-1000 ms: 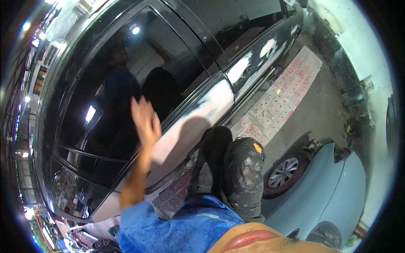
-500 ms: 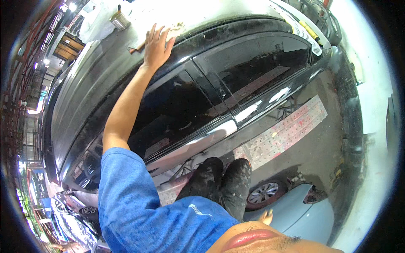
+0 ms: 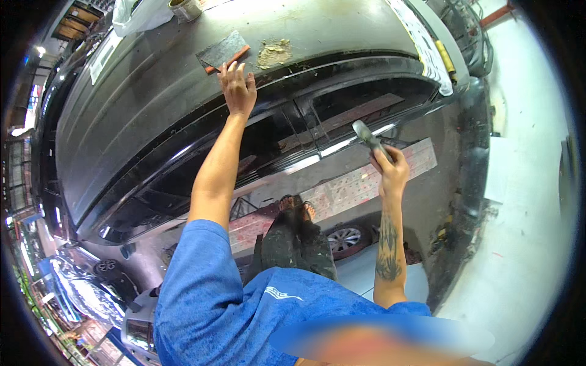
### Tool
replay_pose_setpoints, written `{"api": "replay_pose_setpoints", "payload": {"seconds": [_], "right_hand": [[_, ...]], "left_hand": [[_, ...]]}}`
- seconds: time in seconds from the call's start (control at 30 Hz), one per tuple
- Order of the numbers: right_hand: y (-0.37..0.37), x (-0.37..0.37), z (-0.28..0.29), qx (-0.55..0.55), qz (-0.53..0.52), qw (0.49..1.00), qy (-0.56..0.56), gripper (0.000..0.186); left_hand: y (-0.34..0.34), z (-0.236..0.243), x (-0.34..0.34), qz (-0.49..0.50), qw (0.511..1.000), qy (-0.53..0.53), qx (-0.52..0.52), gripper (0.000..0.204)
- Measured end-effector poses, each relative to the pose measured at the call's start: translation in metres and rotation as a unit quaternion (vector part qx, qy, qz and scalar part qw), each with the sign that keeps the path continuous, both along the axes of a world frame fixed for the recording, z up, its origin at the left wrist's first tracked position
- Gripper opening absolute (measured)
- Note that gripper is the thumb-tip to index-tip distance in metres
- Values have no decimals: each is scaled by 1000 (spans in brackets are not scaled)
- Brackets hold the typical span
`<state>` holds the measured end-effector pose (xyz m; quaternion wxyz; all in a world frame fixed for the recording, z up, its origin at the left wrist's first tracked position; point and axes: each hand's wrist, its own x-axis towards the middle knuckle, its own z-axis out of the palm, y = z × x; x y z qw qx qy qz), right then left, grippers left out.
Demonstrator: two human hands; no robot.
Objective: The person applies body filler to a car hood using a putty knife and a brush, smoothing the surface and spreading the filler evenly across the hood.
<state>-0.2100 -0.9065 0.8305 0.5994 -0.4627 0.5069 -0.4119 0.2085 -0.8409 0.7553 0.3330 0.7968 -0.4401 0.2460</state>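
Note:
My left hand [image 3: 239,88] reaches over the edge of a dark car roof [image 3: 152,73]. Its fingers are stretched out, their tips at the orange-brown edge of a flat grey plate [image 3: 223,51] lying on the roof; whether they press on it I cannot tell. Just right of the plate is a patch of tan putty-like paste [image 3: 274,53]. My right hand [image 3: 392,168] is raised beside the car, closed round the dark handle of what looks like a putty knife [image 3: 364,133], its pale blade pointing up and left.
A tin can [image 3: 185,10] and a clear plastic bag [image 3: 137,17] sit at the roof's far side. White masking paper [image 3: 421,43] and a yellow roll [image 3: 445,58] lie toward the right. My feet are on a perforated plank [image 3: 354,186]. A light-coloured car's wheel [image 3: 348,239] is below.
My right hand has come up into view with the putty knife. My left hand has shifted slightly toward the plate, which now shows more fully. The view has tilted and moved.

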Motion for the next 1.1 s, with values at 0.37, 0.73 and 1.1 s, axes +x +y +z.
{"api": "replay_pose_setpoints", "payload": {"seconds": [0.37,0.73,1.1], "right_hand": [[-79,263,-34,-319,206,888,258,43],[-119,268,-29,-281,446,760,380,39],[-114,297,-19,-329,447,706,439,38]], "left_hand": [[-21,-17,-4,24,999,32,23,37],[-24,-14,-9,68,990,83,87,39],[-22,-16,-9,84,990,89,73,45]]}}
